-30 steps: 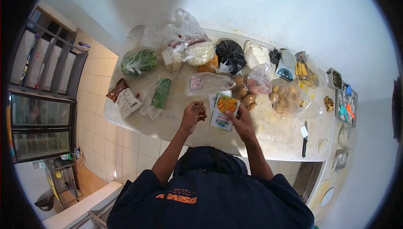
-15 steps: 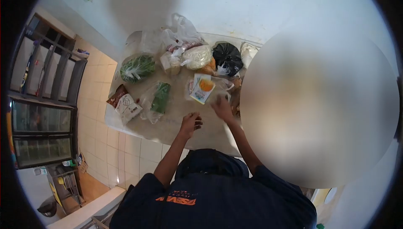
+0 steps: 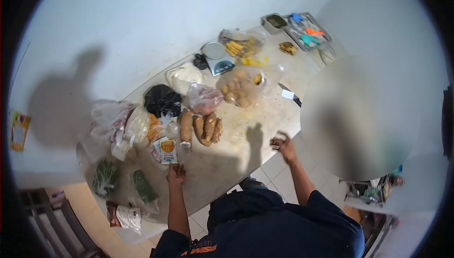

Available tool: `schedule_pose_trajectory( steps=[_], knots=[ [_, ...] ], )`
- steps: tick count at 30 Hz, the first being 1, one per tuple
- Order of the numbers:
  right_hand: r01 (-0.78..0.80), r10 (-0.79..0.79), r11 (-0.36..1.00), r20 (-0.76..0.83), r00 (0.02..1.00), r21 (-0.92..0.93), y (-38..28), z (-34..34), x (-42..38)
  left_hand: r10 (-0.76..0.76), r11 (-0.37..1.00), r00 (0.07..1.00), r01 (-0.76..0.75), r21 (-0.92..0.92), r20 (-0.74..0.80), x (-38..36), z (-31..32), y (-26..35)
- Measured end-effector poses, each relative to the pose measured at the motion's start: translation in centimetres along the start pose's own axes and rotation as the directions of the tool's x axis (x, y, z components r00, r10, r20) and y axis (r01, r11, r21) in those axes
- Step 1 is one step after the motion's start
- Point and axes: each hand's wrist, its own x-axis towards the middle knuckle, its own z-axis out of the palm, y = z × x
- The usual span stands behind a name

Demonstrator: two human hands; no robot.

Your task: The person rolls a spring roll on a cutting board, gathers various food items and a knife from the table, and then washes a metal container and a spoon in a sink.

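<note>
Fingertips of my left hand (image 3: 176,174) are right at the lower edge of a white seasoning packet with an orange picture (image 3: 168,151); the hand is open. My right hand (image 3: 283,147) hangs at the table's front edge with its fingers apart and nothing in them. Between and beyond the hands lie several brown cassava-like roots (image 3: 204,129). Behind the packet sit a tied black plastic bag (image 3: 163,100) and a clear bag of pale shreds (image 3: 137,124).
Bagged greens (image 3: 105,178), a leaf bundle (image 3: 143,186) and a brown-and-white packet (image 3: 124,217) lie left. A bag of potatoes (image 3: 241,86), a kitchen scale (image 3: 220,64) and a knife (image 3: 291,95) are farther right. A metal tray (image 3: 307,31) stands at the far end.
The view has swung right, bringing the roots, scale and tray into sight. My right hand has moved away from the packet to the right; my left hand is now beside it.
</note>
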Motion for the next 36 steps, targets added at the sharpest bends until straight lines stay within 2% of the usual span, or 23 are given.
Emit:
schedule_pose_trajectory(
  steps=[3,5,7,10,12,13,14,16,17,18,20,21,22,23,24,25,26,28,29,31,33,35,36],
  knots=[
    [0.155,-0.107,0.972,-0.254,0.961,0.177,-8.8,-2.7,0.6,0.02,0.995,1.0,-0.02,0.095,0.004,4.5,-1.0,-0.3],
    [0.344,-0.267,0.928,-0.388,0.882,0.143,-12.5,-8.3,2.3,0.028,0.993,1.0,-0.028,0.113,0.002,5.0,-1.1,-0.4],
    [0.403,-0.245,0.824,-0.391,0.887,0.398,-17.1,-12.9,2.3,0.027,0.995,0.999,-0.024,0.093,-0.039,3.9,-1.3,-0.6],
    [0.45,-0.271,0.84,-0.485,0.832,0.304,-19.7,-14.3,1.7,0.164,0.986,0.965,-0.153,0.066,-0.207,0.4,-0.7,-1.9],
    [0.451,-0.382,0.884,-0.366,0.849,0.123,-17.1,-14.9,2.9,0.322,0.945,0.927,-0.303,0.125,-0.19,-4.2,1.4,-3.5],
    [0.379,-0.355,0.925,-0.304,0.884,0.023,-16.1,-13.6,2.2,0.399,0.914,0.899,-0.376,0.153,-0.178,-6.7,3.1,-4.8],
    [0.315,-0.315,0.948,-0.213,0.925,-0.035,-14.2,-12.7,2.0,0.505,0.852,0.862,-0.489,0.189,-0.044,-8.5,4.6,-6.4],
    [0.185,-0.185,0.981,-0.006,0.983,0.058,-8.8,-10.7,2.2,0.67,0.68,0.71,-0.704,0.204,0.218,-11.9,8.0,-10.2],
    [0.102,-0.117,0.987,0.12,0.986,0.126,-6.6,-9.7,1.6,0.731,0.594,0.598,-0.795,0.123,0.329,-13.7,10.3,-12.8],
    [0.004,-0.024,0.996,0.226,0.974,0.088,-4.5,-8.8,1.3,0.778,0.499,0.465,-0.866,0.034,0.422,-15.6,13.0,-15.8],
    [-0.144,0.106,0.986,0.357,0.928,0.083,-2.7,-7.0,-0.3,0.72,0.296,0.187,-0.954,-0.052,0.669,-21.5,18.8,-21.1],
    [-0.208,0.14,0.968,0.383,0.913,0.143,-2.4,-6.7,-1.3,0.665,0.233,0.197,-0.971,0.051,0.72,-23.9,21.4,-24.3],
    [-0.347,0.189,0.89,0.454,0.871,0.295,-2.1,-6.9,-1.7,0.483,0.427,0.401,-0.884,0.19,0.779,-28.7,23.7,-26.7],
    [-0.476,0.219,0.77,0.524,0.823,0.425,-2.0,-7.4,-1.9,0.36,0.346,0.398,-0.897,0.275,0.844,-30.1,25.0,-29.6],
    [-0.436,0.146,0.739,0.51,0.848,0.514,-2.8,-8.2,-2.4,0.23,0.243,0.387,-0.911,0.332,0.893,-31.4,26.3,-32.6],
    [-0.389,0.069,0.7,0.486,0.872,0.599,-3.8,-9.1,-2.6,0.132,-0.119,0.224,-0.964,0.239,0.966,-29.4,27.1,-35.5],
    [-0.402,0.042,0.645,0.496,0.868,0.65,-2.8,-10.7,-1.3,0.103,-0.148,0.086,-0.984,0.101,0.991,-28.0,27.8,-37.5],
    [-0.343,0.073,0.726,0.429,0.9,0.596,-4.1,-14.4,-1.1,0.047,-0.304,-0.14,-0.945,-0.119,0.989,-28.8,29.5,-38.6],
    [-0.294,0.108,0.781,0.344,0.933,0.552,-5.5,-16.0,-1.9,0.013,-0.29,-0.071,-0.955,-0.064,0.997,-29.2,30.5,-38.8],
    [-0.209,0.034,0.837,0.332,0.943,0.506,-8.5,-18.6,-3.8,-0.069,-0.258,0.081,-0.964,0.06,0.994,-30.8,31.8,-39.0],
    [-0.035,-0.106,0.892,0.285,0.953,0.451,-12.3,-20.4,-5.2,-0.102,0.117,0.296,-0.944,0.307,0.95,-30.3,33.2,-40.0],
    [0.194,-0.288,0.899,0.198,0.937,0.393,-15.2,-22.3,-5.7,-0.285,0.433,0.5,-0.694,0.575,0.818,-27.0,34.5,-41.2],
    [0.331,-0.388,0.89,0.14,0.911,0.315,-16.1,-22.9,-5.7,-0.39,0.391,0.547,-0.63,0.671,0.741,-26.7,35.1,-41.4]
  ],
)
